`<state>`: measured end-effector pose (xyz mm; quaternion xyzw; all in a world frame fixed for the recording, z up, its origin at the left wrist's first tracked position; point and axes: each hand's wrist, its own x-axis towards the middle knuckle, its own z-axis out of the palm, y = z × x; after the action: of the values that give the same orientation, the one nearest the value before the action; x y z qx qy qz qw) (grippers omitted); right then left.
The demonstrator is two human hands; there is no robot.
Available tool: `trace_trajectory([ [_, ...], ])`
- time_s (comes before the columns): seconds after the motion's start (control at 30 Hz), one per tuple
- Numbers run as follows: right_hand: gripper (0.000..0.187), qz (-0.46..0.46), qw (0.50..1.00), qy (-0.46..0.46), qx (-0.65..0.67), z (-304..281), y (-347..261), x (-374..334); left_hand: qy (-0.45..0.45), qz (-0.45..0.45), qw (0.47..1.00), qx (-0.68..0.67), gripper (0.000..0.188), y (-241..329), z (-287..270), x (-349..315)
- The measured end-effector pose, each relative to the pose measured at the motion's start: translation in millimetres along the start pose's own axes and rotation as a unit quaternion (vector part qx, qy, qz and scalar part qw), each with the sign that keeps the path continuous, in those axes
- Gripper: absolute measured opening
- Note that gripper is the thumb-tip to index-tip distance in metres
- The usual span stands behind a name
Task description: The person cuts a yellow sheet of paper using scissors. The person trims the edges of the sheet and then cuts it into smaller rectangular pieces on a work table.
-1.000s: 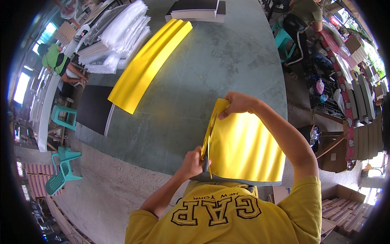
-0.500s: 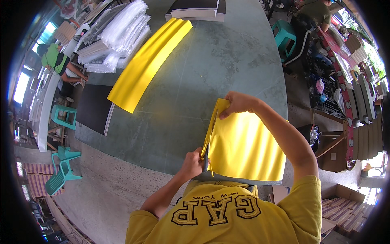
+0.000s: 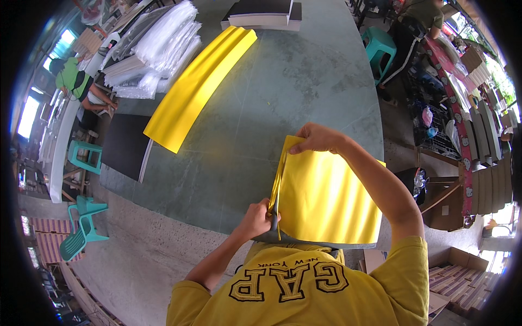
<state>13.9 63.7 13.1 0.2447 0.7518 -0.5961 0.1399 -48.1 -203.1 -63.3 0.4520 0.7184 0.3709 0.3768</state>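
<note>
A wavy yellow sheet (image 3: 331,198) lies at the near edge of the table, in front of my body. My left hand (image 3: 254,221) is closed on a pair of scissors (image 3: 275,214), whose blades point away from me along the sheet's left edge. A narrow yellow strip hangs beside the blades and dangles below my left fingers. At the sheet's far left corner, my right hand (image 3: 319,138) pinches the material between thumb and fingers, with the forearm reaching over the sheet's right side.
A long yellow piece (image 3: 201,87) lies across the table's (image 3: 304,81) left half. Around it are clear plastic packs (image 3: 163,49), a black-covered stack (image 3: 128,144) and dark boards (image 3: 263,13). Teal stools (image 3: 380,49) and other people (image 3: 76,81) are beyond the table.
The sheet's far left corner and my right hand have shifted slightly left and toward me. The hanging strip has moved a little left. The person at the far right has moved.
</note>
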Motion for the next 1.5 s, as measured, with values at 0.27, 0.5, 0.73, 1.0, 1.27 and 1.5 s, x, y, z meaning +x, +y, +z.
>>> trace_trajectory([
  [0.27, 0.03, -0.009, 1.0, -0.02, 0.001, 2.9, 8.9, 2.4, -0.016, -0.013, 1.0, -0.01, 0.024, 5.9, 0.6, 3.0],
  [0.5, 0.026, 0.0, 1.0, -0.025, 0.02, 4.5, 5.4, 2.6, -0.023, -0.033, 0.999, 0.012, 0.022, -2.6, 3.4, -0.1],
  [0.73, 0.026, 0.007, 1.0, -0.022, 0.019, 5.4, 2.4, 0.4, -0.02, -0.044, 0.999, -0.016, 0.022, -3.8, 5.0, -1.5],
  [1.0, 0.028, -0.018, 0.999, -0.041, 0.019, 11.6, 1.6, -1.5, -0.01, -0.01, 1.0, -0.023, 0.024, 7.9, 1.1, 2.9],
  [1.27, 0.028, -0.018, 0.998, -0.053, 0.001, 15.8, -0.6, -0.1, 0.031, 0.048, 0.998, -0.015, 0.021, -5.6, 9.5, 1.0],
  [1.5, 0.027, -0.023, 0.999, -0.042, -0.011, 19.7, 1.8, 1.1, 0.033, 0.037, 0.998, -0.04, 0.022, -2.3, 10.2, 1.7],
])
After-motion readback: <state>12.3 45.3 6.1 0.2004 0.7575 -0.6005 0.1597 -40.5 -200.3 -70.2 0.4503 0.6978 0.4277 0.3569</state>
